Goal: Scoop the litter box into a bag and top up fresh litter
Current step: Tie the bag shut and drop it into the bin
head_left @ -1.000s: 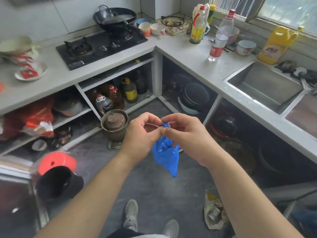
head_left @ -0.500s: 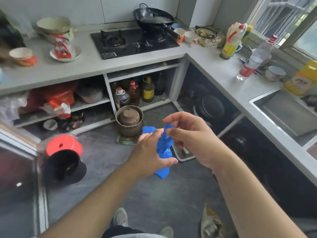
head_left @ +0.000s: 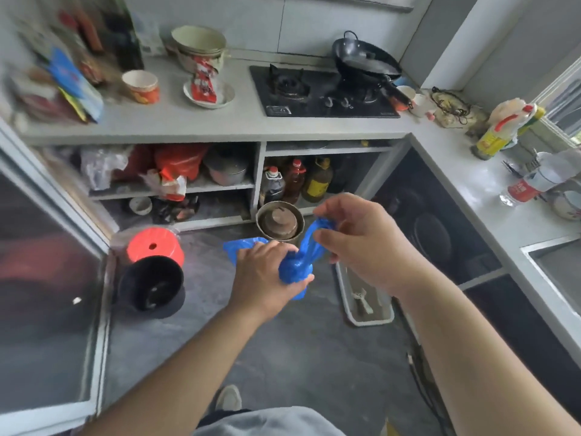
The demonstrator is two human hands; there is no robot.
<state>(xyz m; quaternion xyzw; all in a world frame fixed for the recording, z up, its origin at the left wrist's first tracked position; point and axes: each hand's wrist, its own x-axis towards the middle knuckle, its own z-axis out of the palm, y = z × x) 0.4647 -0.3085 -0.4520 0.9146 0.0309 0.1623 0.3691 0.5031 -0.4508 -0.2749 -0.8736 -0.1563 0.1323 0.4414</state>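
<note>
A crumpled blue plastic bag (head_left: 298, 265) is stretched between both hands above the grey kitchen floor. My left hand (head_left: 262, 280) grips its bunched lower part, and a loose flap sticks out to the left of that hand. My right hand (head_left: 358, 240) pinches the bag's upper end, pulling it up and to the right. A white rectangular tray (head_left: 366, 320) lies on the floor just below and right of my right hand; its contents are unclear.
A black bucket (head_left: 151, 284) lies beside a red lid (head_left: 154, 247) on the floor at left. A metal pot (head_left: 279, 220) stands before the shelves. An L-shaped counter (head_left: 201, 127) holds a stove, a wok and bottles. My shoe (head_left: 228, 398) is below.
The view has swung left across the kitchen. My hands have drawn apart, stretching the blue bag between them; the white tray on the floor has come into view.
</note>
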